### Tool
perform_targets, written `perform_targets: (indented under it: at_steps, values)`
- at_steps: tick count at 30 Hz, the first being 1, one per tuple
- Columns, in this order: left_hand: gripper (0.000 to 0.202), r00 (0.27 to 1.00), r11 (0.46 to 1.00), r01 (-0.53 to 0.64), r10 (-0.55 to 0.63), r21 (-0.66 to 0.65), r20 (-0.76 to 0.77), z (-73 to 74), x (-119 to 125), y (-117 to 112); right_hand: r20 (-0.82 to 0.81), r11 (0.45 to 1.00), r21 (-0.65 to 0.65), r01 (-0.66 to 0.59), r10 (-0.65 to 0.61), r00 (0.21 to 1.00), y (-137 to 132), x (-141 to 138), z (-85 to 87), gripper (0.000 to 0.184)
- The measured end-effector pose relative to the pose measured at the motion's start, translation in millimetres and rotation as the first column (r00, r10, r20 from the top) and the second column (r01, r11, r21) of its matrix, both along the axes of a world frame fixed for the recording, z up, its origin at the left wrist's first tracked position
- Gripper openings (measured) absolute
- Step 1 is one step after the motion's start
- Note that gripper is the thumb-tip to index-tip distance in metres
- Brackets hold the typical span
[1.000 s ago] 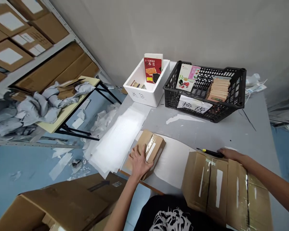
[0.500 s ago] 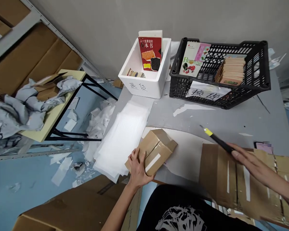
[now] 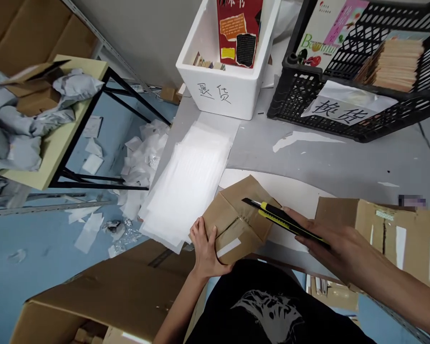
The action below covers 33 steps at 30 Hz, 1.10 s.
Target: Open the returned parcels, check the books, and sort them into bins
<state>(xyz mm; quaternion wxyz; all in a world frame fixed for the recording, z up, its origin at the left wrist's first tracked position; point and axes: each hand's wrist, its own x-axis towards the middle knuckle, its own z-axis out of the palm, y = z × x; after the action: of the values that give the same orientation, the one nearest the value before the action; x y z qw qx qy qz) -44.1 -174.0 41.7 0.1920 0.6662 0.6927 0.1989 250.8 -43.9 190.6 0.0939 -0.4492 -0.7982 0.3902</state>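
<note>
Knife (image 3: pixel 290 224) and right hand (image 3: pixel 344 248) have swung across from above the taped carton (image 3: pixel 404 239) at the table's right front, and now both hang over the small box (image 3: pixel 243 234), which has turned a little in the left hand (image 3: pixel 206 248). From where I stand, the box sits at the front edge of the table (image 3: pixel 351 160), tilted, above the white paper (image 3: pixel 297 191) and just beside the stack of white sheets (image 3: pixel 189 177) that spills past the table's front left corner. Its left side is clasped by the left hand, the thumb lying on top and the fingers spread round the side. On the right, thumb and fingers pinch the knife's handle, the blade pointing left; whether the tip meets the cardboard I cannot tell.

To handle this well, I'd say the left thumb should stay well clear of the blade's line, since the tip faces that way. Resting the box flat, farther in from the front edge, would probably steady it. Short, shallow strokes along the seam, away from the holding hand, seem safest for whatever is inside.
</note>
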Motion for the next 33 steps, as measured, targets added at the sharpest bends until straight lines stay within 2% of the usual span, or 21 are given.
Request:
perform_targets:
  at_steps: [5,12,19,24,29,33]
  values:
    - [0.117,0.999,0.999,-0.021,0.023,-0.031,0.041,-2.4,-2.6,-1.3,0.021,0.997,0.060,-0.038,0.037,0.999,-8.3,-15.6,5.3,0.045]
    - [0.116,0.998,0.997,0.024,-0.027,0.072,0.049,-1.9,-8.6,-0.7,-0.003,0.988,0.116,-0.104,0.105,0.995,-1.3,-30.8,12.2,0.045]
    - [0.115,0.999,0.997,0.028,-0.030,0.065,0.024,1.6,-13.0,1.7,-0.012,0.991,0.073,-0.113,0.114,0.993,6.7,-37.6,12.3,0.048]
    - [0.122,0.998,0.984,0.070,-0.070,0.162,-0.007,5.4,-12.8,4.3,-0.033,0.988,0.078,-0.137,0.140,0.990,13.0,-45.0,12.2,0.049]
    - [0.118,0.997,0.969,0.064,-0.074,0.239,0.031,6.1,-13.5,5.7,0.002,0.979,0.069,-0.192,0.192,0.981,18.6,-52.1,20.8,0.051]
    - [0.115,0.997,0.967,0.057,-0.069,0.249,0.038,5.5,-14.5,5.0,0.031,0.973,0.070,-0.221,0.219,0.975,21.8,-54.9,26.6,0.053]
